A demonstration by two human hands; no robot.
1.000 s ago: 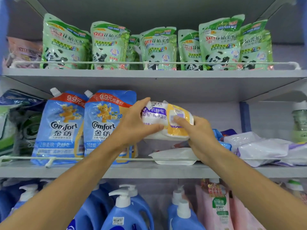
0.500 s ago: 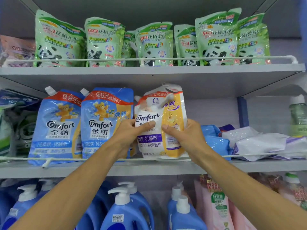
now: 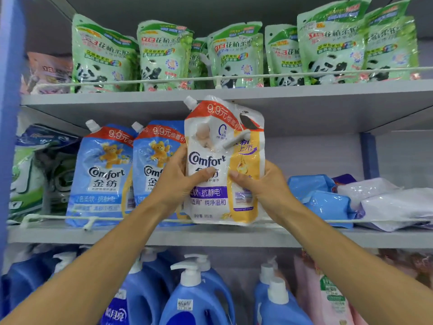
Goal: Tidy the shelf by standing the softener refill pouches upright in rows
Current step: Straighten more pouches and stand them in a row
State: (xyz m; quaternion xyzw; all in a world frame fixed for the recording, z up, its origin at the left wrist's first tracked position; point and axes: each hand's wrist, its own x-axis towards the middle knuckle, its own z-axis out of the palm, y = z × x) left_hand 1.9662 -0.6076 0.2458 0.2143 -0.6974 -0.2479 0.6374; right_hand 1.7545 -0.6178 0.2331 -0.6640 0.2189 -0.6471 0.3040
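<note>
- White-and-yellow pouch: held upright between the two grips, with its spout at the top-left corner. Its lower edge is level with the rail cord of the middle shelf and covers the cord there. Its top overlaps the front edge of the upper shelf.
- Left grip: clasps the pouch's left edge, thumb across the printed front, fingers hidden behind.
- Right grip: clasps the pouch's right edge, thumb on the front.
- Blue pouches: two stand upright side by side behind the cord, just left of the left grip, which hides part of the nearer one.
- Flat pouches: blue and white ones lie in a heap to the right of the right grip.
- Green pouches: stand upright in a row on the upper shelf, above both grips.
- Pump bottles: blue, below both grips.
</note>
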